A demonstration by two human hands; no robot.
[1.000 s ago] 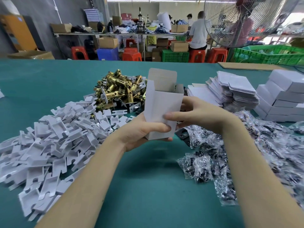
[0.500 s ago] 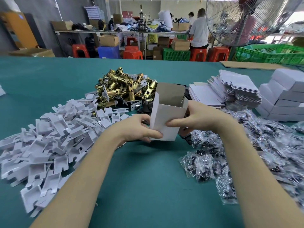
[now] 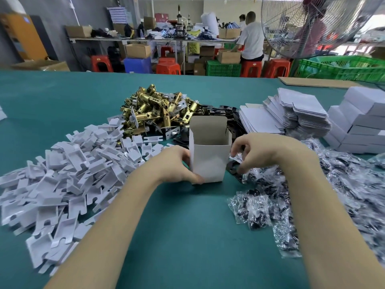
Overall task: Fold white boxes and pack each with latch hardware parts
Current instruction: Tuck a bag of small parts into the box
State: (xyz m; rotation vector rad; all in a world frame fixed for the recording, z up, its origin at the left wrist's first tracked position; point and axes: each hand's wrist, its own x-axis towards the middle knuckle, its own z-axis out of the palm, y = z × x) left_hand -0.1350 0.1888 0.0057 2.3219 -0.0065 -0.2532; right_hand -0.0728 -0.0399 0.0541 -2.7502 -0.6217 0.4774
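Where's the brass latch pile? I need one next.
Head view: the brass latch pile lies center-left, just behind the open box, beside the white inserts.

I see a large metal fan (image 3: pixel 312 26) far right, above green plastic crates (image 3: pixel 341 67). Beyond the teal table (image 3: pixel 52 97), red stools (image 3: pixel 167 66) stand by a cluttered workbench (image 3: pixel 154 39), where a person in white (image 3: pixel 251 41) works.

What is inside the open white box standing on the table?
The white box shows only bare grey-brown inner walls and its raised flap; no part is visible. Its bottom is hidden by the front wall.
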